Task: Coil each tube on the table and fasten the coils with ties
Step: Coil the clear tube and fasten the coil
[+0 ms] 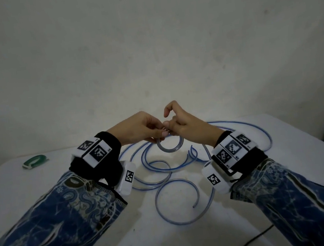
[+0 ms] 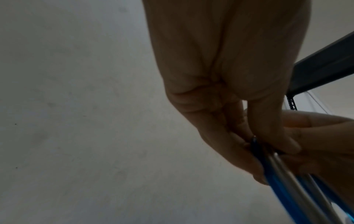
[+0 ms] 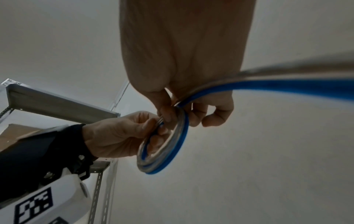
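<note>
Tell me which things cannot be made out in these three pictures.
- Top of the small clear blue-striped tube coil: head view, covered by the left hand and right hand.
- Green and white roll, perhaps ties: head view, too small.
- Loose tube's far run: right wrist view, blurred, cut by the edge.
</note>
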